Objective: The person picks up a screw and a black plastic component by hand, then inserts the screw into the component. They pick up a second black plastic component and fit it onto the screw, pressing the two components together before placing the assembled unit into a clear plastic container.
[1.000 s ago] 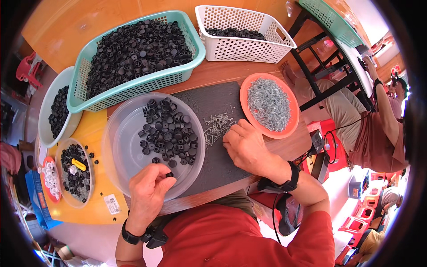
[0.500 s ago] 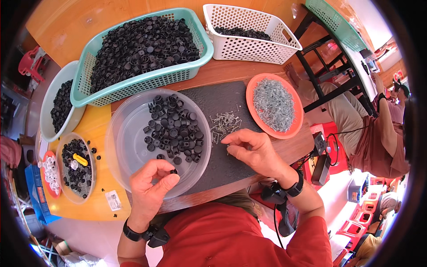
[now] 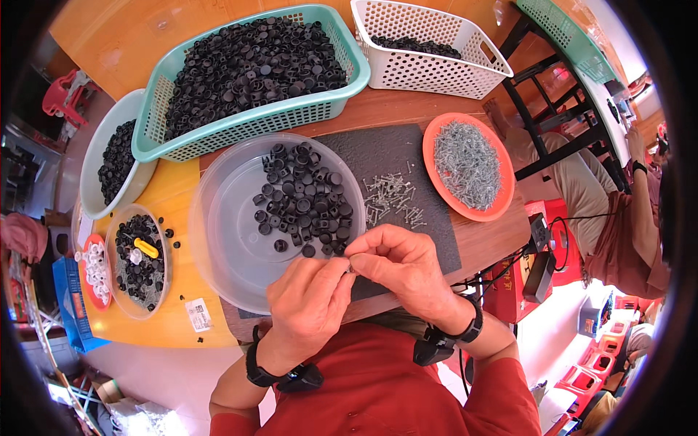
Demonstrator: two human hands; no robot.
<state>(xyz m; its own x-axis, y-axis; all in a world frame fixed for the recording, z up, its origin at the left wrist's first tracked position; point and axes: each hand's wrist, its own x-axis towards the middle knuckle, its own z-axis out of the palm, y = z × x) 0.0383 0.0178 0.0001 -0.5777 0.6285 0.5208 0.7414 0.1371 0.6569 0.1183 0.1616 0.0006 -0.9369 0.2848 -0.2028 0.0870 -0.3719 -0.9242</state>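
We pinch a small black cap (image 3: 350,268) between left grip (image 3: 309,301) and right grip (image 3: 400,267), both clenched on it, just below the clear bowl (image 3: 218,232).

Red shirt (image 3: 378,392), short sleeves. Black band with a small black box on left wrist (image 3: 280,374); same on right wrist (image 3: 451,338). Hands bare.

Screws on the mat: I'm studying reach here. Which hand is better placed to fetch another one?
Probably the right hand: the loose screws lie just beyond it on the mat, while the left hand sits by the clear bowl.
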